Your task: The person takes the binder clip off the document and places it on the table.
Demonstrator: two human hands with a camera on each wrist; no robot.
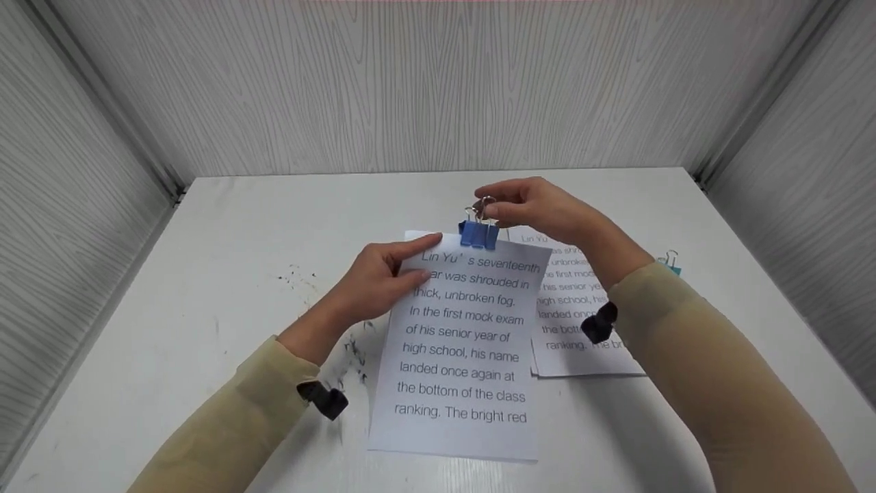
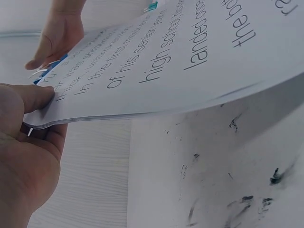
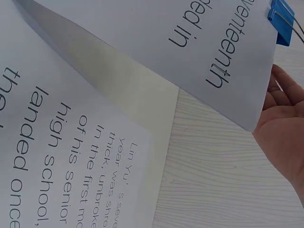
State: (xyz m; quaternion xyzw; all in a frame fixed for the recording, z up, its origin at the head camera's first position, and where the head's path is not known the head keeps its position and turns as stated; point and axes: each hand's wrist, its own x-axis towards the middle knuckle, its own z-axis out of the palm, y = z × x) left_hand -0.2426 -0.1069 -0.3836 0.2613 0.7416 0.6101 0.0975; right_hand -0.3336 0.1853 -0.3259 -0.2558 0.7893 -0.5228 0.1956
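My left hand pinches the upper left edge of a stack of printed sheets, thumb on the front and fingers beneath, as the left wrist view shows. The stack is lifted and tilted, its long side bowing. A blue binder clip sits on its top edge, both wire handles standing up. My right hand holds the clip by its handles between thumb and forefinger. In the right wrist view that hand is partly behind the stack's corner, below the clip.
A second stack of the same print lies to the right, partly under my right arm. A teal binder clip shows at its upper right. Dark smudges mark the white table. Wood-grain panels rise behind and at both sides.
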